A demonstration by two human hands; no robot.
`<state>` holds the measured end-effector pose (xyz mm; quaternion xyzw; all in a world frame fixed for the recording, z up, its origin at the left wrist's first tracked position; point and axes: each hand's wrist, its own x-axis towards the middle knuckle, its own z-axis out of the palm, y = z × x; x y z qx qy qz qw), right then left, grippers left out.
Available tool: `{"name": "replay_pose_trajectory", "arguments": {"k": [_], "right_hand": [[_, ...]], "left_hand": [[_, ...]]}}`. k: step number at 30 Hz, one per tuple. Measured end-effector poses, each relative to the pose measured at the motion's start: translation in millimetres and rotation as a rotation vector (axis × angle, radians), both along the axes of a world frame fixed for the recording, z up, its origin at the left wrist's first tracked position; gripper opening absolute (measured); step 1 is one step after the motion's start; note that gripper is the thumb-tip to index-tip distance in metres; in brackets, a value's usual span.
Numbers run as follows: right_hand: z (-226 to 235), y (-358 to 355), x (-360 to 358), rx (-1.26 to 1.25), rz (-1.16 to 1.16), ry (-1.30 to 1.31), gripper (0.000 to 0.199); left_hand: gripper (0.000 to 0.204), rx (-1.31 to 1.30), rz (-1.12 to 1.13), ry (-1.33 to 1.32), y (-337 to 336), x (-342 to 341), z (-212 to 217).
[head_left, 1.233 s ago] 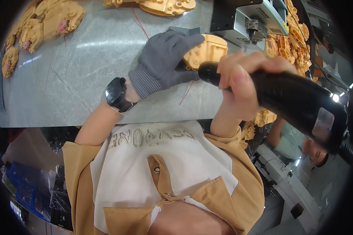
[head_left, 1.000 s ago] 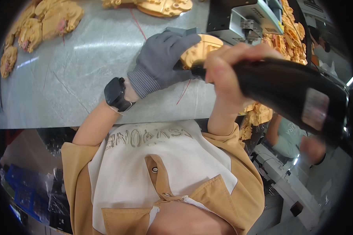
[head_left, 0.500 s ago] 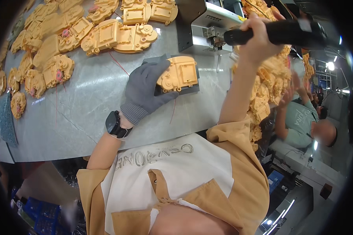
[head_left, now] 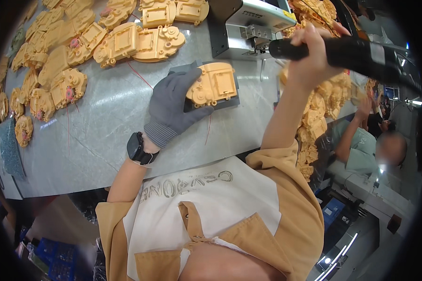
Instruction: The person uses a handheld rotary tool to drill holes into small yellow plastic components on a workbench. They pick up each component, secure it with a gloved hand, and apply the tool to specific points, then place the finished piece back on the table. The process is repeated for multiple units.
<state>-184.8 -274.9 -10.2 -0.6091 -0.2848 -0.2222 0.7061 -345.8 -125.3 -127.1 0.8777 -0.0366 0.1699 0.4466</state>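
Observation:
My left hand (head_left: 173,103), in a grey glove, is wrapped round the left side of a yellow plastic housing (head_left: 216,83). The housing sits on a dark block (head_left: 233,99) on the table, its moulded pockets facing up. Thin red wire hangs below it. In my bare right hand (head_left: 314,54) is a black electric screwdriver (head_left: 351,50), held nearly level with fingers closed round its body. Its front end points left, close beside the metal outlet of a screw feeder (head_left: 246,42); whether the bit touches the outlet I cannot tell.
Rows of yellow housings (head_left: 122,40), some with pink parts and red wires, cover the table's far left. A heap of them (head_left: 316,110) stands on the right beyond my forearm. A blue-grey bag (head_left: 9,147) lies at the left edge. Another person (head_left: 361,140) sits at the right.
The view has shifted slightly. My right hand and the screwdriver have moved a little right and down relative to the feeder. My left hand stays on the housing.

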Motion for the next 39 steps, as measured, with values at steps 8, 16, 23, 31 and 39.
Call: {"name": "replay_pose_trajectory", "arguments": {"k": [8, 16, 23, 31, 39], "right_hand": [[-12.2, 20.4, 18.5, -0.014, 0.081, 0.054, 0.037], [-6.9, 4.6, -60.4, 0.11, 0.083, 0.094, 0.048], [-3.7, 8.8, 12.0, 0.091, 0.049, 0.004, 0.039], [-11.3, 28.8, 14.0, -0.018, -0.133, 0.125, 0.028], [-7.9, 2.1, -37.0, 0.045, 0.18, 0.154, 0.041]], "left_hand": [[0.068, 0.028, 0.042, -0.081, 1.0, 0.6, -6.5], [0.071, -0.017, 0.0, -0.035, -0.5, -4.6, -10.6], [0.072, 0.02, 0.006, -0.016, 2.1, -1.5, -6.7], [0.07, 0.032, 0.023, -0.061, 0.8, -2.2, -6.3], [0.071, -0.009, 0.004, -0.041, 0.2, 0.1, -7.9]]}}
